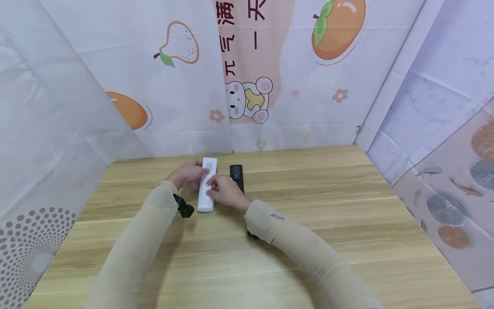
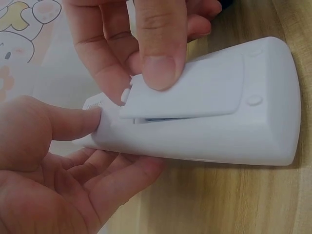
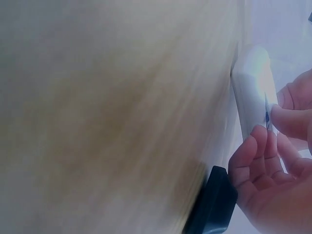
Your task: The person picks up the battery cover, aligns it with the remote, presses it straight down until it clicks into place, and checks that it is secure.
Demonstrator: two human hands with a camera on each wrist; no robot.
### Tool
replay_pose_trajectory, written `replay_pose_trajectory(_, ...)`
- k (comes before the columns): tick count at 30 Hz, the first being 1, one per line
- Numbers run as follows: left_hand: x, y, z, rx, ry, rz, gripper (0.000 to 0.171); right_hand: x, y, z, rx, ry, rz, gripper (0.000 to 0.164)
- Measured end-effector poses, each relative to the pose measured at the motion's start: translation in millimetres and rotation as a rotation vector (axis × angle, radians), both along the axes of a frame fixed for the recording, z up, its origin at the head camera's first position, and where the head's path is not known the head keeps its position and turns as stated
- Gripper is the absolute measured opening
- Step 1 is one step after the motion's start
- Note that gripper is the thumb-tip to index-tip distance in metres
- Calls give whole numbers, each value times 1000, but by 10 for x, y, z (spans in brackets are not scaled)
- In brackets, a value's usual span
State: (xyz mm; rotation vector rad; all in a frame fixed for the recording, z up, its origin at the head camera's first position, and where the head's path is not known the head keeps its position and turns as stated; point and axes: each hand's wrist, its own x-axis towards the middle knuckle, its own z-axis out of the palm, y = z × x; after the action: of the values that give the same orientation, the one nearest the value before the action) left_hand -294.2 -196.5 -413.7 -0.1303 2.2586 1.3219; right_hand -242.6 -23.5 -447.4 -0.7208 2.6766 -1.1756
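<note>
A white remote control (image 1: 205,204) lies back side up on the table, its lower end nearest me. My left hand (image 1: 189,174) grips its far part, thumb on top and fingers along the side and underneath. My right hand (image 1: 227,191) pinches the white battery cover (image 2: 214,85), with the thumb pressed on its face and a fingertip at its tabbed end. One long edge of the cover is raised, and a narrow dark gap shows under it in the left wrist view. What lies inside the compartment is hidden.
Just right of the white remote, a black remote control (image 1: 236,172) lies on the wooden table (image 1: 328,206), partly covered by my right hand. A printed curtain (image 1: 185,94) hangs along the back edge, with more cloth at both sides. Dark straps and mounts sit at both wrists.
</note>
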Motion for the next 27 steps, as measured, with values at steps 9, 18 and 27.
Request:
replay_pose_trajectory(9,-15,-42,-21,21,4,2,53,-16,-33,6,10,-20,-4,18)
replay_pose_trajectory(18,4,-47,-18,42,-13,13,55,-10,-39,10,31,-19,-13,19)
replay_pose_trajectory(27,39,-80,-50,104,-12,27,55,-6,-63,17,68,-18,-58,12)
